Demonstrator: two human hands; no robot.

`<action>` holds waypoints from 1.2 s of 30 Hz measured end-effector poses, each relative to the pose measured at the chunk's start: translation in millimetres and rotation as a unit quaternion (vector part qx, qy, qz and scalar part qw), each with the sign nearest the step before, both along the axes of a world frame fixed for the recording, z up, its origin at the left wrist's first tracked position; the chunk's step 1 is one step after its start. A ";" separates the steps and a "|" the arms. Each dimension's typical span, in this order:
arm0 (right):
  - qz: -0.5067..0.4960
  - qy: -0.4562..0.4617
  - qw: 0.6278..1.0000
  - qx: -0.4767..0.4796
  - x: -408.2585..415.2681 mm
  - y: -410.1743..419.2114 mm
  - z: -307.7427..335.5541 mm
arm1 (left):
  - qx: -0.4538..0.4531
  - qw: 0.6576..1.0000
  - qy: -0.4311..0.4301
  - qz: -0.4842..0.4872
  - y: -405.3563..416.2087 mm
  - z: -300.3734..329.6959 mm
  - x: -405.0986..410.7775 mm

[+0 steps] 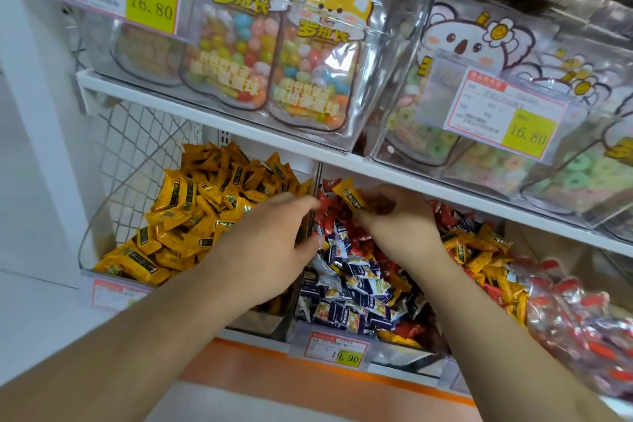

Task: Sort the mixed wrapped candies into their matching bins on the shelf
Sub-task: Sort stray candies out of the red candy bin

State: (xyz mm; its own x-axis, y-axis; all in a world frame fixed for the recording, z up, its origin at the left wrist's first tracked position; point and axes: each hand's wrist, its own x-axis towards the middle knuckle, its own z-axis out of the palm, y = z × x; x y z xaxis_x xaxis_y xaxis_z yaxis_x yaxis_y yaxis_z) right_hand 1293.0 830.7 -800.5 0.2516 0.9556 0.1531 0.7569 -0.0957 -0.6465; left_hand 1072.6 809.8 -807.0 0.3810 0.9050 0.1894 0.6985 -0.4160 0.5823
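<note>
Right hand (397, 226) pinches my yellow wrapped candy (350, 196) over the mixed bin (404, 358) | left hand (270, 243) beside it, fingers loosely curled on the divider (315, 188), grip unclear | yellow-candy bin (89, 243) to its left.

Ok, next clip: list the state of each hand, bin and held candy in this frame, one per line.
Right hand: pinches a yellow candy, raised over the mixed bin.
Yellow candy: held, tilted, clear of the pile.
Left hand: fingers on the divider between the bins, nothing visibly held.
Yellow bin: heaped with yellow candies only.
Mixed bin: still mixed, with red, blue and yellow wrappers.
Upper clear bins: stocked with bagged sweets, untouched.
</note>
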 end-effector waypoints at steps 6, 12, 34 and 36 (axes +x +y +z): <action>0.162 0.168 0.972 -0.028 -30.4 -43.8 23.3 | 0.052 0.997 -0.053 0.004 -1.2 15.3 -7.8; 0.074 0.108 0.991 0.015 -12.7 -27.0 12.8 | 0.076 0.995 0.022 0.068 1.7 11.3 -28.5; 0.048 -0.043 0.998 -0.008 17.5 13.5 -22.6 | 0.011 1.000 0.028 -0.007 3.5 -2.4 -8.0; 0.056 -0.041 0.997 0.016 16.5 5.3 -18.4 | 0.013 1.000 0.023 -0.002 2.5 -1.1 -7.7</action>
State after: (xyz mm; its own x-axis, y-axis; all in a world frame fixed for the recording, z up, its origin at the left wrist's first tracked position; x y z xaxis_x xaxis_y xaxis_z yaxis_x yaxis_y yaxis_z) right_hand 1309.5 836.0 -818.9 0.1296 0.9711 0.2005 0.8119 0.0122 -0.5837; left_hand 1064.9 812.3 -808.0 0.3928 0.8985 0.1957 0.7227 -0.4333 0.5385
